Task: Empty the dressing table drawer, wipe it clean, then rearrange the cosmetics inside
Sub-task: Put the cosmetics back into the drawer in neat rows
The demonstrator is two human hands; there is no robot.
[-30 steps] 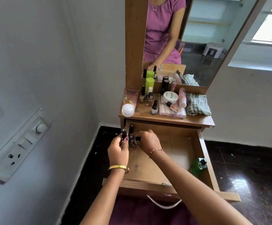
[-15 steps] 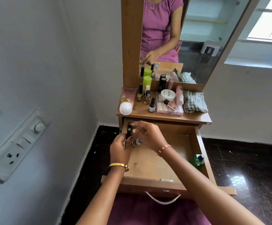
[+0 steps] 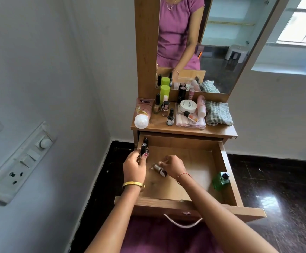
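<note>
The dressing table [image 3: 229, 133] stands against the far wall, with its mirror [image 3: 212, 52] rising behind the top. The drawer [image 3: 227, 172] is pulled fully out toward the near side; its wooden floor is largely bare.

On the table top, far right, lies a folded checked cloth [image 3: 219, 114]. Left of it sits a clear flat case [image 3: 190, 123] carrying a round white jar [image 3: 188, 106] and a pink tube [image 3: 201, 105]. A pink lotion tube [image 3: 142, 114] lies at the far left of the top, cap toward the viewer. Between them stand a lime-green bottle [image 3: 165, 93] and several small upright bottles.

Inside the drawer, a green bottle [image 3: 220, 180] leans against the right wall. Two dark-capped nail polish bottles [image 3: 145, 144] stand in the far left corner.

The left hand [image 3: 135, 168], wearing a gold bangle, grips the nearer of these two bottles by its body. The right hand [image 3: 173, 166], fingers curled, pinches a small brown bottle [image 3: 159, 169] lying tilted on the drawer floor just right of the left hand.
</note>
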